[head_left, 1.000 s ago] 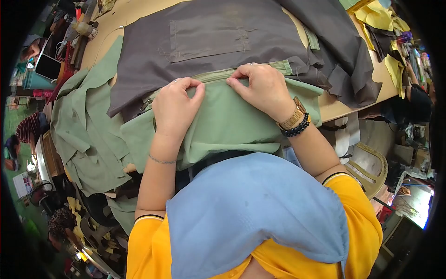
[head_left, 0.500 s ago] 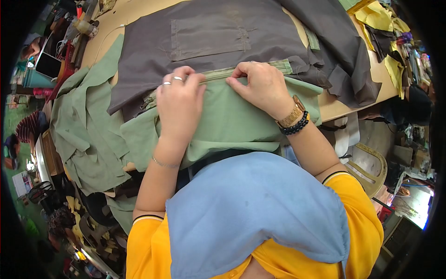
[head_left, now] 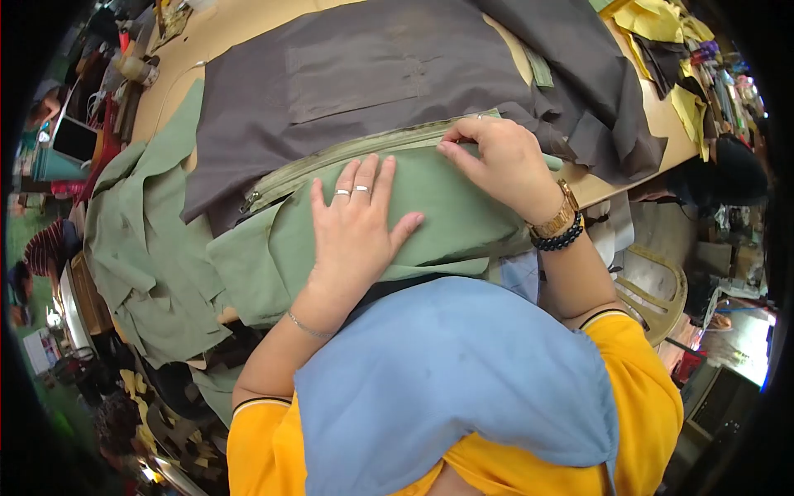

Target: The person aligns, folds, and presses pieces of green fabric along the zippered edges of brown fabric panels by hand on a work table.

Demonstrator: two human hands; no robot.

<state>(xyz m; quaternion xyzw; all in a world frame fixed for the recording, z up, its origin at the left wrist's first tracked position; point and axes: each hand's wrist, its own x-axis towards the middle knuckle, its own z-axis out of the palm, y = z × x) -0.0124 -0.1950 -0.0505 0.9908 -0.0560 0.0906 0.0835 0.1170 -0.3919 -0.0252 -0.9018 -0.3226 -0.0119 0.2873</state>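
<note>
the zipper (head_left: 331, 157) runs in a long slanting line between the dark cloth (head_left: 248, 107), which lies spread on the table (head_left: 194, 45), and the green cloth (head_left: 463, 207), which lies nearer to the body. its metal slider (head_left: 250, 201) is at the left end, well apart from both hands.

the left hand (head_left: 356, 219) is flat on the green cloth, with its fingers spread and the thumb stretched to the side; the fingertips come just beside the near edge of the zipper. the right hand (head_left: 503, 165) pinches with thumb and index finger at this same near edge, toward the right end. which layers are caught there, i cannot tell, because the fingers cover them.

to do this smoothing well, i think the flat palm should press lightly and evenly, so that the green cloth becomes smooth but is not stretched. the pinch should be firm enough to keep the edge in its place, without pulling the zipper tape into a wave. it is good to watch the small fold (head_left: 273, 240) left of the left hand, since loose cloth there could disturb the line. the zipper seems slightly curved, so gentle tension along its length is, in my judgement, better than a pull across it.
</note>
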